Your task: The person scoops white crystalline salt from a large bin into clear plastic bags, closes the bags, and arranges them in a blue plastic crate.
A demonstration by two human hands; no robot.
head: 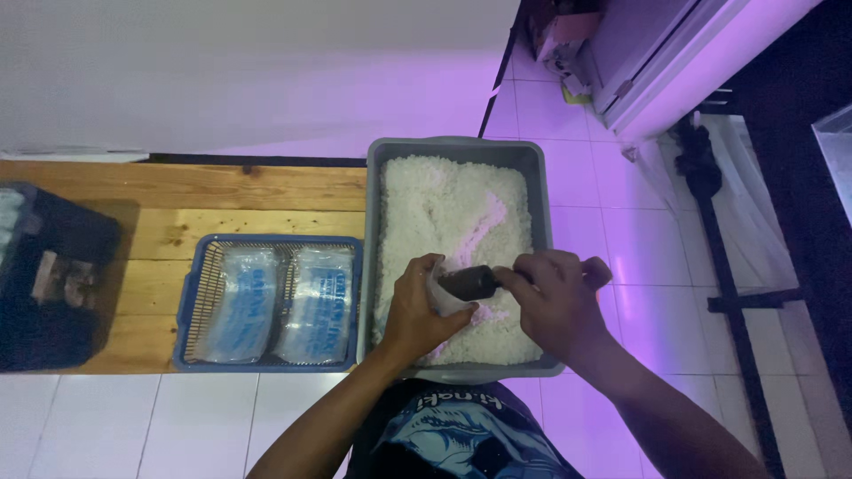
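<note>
Left hand [417, 306] clasps small bag [441, 297]; right hand [555, 297] pinches dark scoop [470, 282] over rice tub [377, 204] — advise mouth held wide, scoop tipped slowly.

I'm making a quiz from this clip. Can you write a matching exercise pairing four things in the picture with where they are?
Things:
1. scoop
2. small bag
3. filled packets
4. rice

Places:
A. in the grey tub
B. in the left hand
C. in the right hand
D. in the blue basket

Pairs: 1-C, 2-B, 3-D, 4-A
</note>
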